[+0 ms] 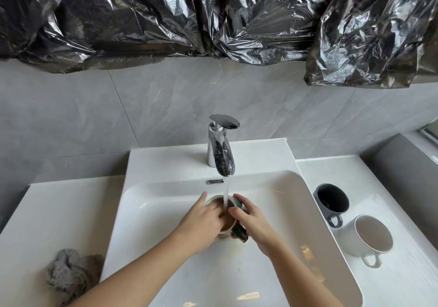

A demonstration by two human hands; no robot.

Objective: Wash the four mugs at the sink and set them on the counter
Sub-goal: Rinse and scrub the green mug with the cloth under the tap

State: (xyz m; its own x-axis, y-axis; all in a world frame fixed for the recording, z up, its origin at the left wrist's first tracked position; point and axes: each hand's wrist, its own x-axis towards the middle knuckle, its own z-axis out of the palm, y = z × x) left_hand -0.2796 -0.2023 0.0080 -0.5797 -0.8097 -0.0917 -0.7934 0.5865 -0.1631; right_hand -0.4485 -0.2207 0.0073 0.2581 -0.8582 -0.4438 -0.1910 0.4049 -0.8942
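At frame centre we hold the mug point(214, 199) under the tap point(222, 155) stream. The left hand point(201, 219) grip pinches its rim, fingers inside; the right hand point(251, 219) grip wraps its wall.

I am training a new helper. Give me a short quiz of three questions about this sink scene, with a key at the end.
1. True or false: water runs from the tap into the mug that the left hand and the right hand hold.
2. How many mugs stand on the counter to the right of the sink? A) none B) two C) four
3. Fill in: the crumpled grey cloth lies on the ____ side of the sink.
Key: 1 true; 2 B, the dark grey mug and the white mug; 3 left.
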